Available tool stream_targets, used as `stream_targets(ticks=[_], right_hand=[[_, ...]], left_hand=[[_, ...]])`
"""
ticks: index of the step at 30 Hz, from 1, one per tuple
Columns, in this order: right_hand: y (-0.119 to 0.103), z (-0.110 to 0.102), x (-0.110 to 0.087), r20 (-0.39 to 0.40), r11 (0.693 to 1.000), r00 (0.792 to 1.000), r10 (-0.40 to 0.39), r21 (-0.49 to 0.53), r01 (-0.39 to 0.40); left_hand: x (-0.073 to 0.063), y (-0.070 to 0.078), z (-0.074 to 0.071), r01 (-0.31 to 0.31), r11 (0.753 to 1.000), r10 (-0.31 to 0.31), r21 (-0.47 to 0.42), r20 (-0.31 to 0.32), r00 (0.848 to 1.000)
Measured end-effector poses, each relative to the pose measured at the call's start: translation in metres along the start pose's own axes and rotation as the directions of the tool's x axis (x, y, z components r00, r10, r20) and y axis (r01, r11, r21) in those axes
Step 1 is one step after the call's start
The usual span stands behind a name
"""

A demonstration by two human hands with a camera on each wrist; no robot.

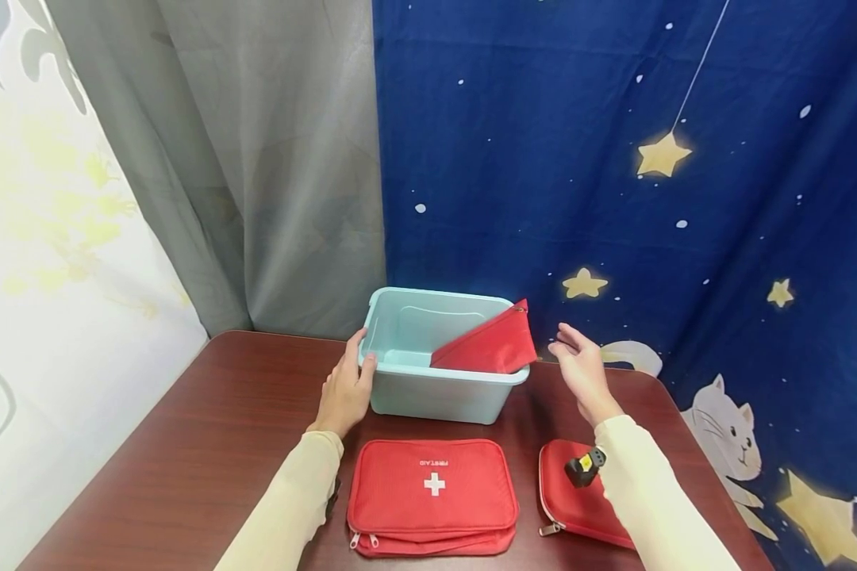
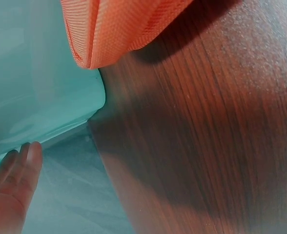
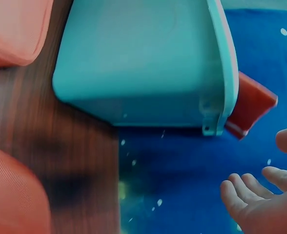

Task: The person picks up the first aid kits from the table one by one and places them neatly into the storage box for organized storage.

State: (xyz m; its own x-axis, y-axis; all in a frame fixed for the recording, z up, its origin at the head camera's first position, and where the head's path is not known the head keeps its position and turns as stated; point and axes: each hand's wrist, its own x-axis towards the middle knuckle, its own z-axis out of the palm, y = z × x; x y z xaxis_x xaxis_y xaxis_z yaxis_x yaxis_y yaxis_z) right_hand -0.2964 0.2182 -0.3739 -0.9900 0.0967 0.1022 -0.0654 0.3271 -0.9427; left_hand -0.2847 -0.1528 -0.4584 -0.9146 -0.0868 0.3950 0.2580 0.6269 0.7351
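A light teal plastic bin (image 1: pixel 439 396) stands at the back of the table. A flat red zip pouch (image 1: pixel 491 345) leans inside it, one corner sticking up over the right rim. My left hand (image 1: pixel 344 390) is at the bin's left end, fingers straight along the rim and side. To the right of the bin, my right hand (image 1: pixel 584 373) hangs in the air with loosely bent fingers and nothing in them. In the right wrist view, a gap shows between the right hand (image 3: pixel 260 200) and the pouch corner (image 3: pixel 251 105).
A red first aid bag (image 1: pixel 432 492) with a white cross lies in front of the bin. Partly under my right forearm is a smaller red zip case (image 1: pixel 578 503). Grey and blue star-patterned curtains (image 1: pixel 514 159) hang right behind the brown table (image 1: pixel 207 444).
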Motion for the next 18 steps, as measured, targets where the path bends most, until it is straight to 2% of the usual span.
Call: stream_targets(ticks=[8,18], right_hand=[[0.020,-0.017,-0.006,-0.002,0.999,0.999,0.050,0.003,-0.050],[0.041,-0.040,-0.013,0.011,0.993,0.997,0.071,-0.096,-0.069]], left_hand=[[0.000,0.000,0.001,-0.005,1.000,0.005,0.002,-0.002,1.000],[0.001,0.002,-0.001,0.004,1.000,-0.004,0.001,0.011,1.000]])
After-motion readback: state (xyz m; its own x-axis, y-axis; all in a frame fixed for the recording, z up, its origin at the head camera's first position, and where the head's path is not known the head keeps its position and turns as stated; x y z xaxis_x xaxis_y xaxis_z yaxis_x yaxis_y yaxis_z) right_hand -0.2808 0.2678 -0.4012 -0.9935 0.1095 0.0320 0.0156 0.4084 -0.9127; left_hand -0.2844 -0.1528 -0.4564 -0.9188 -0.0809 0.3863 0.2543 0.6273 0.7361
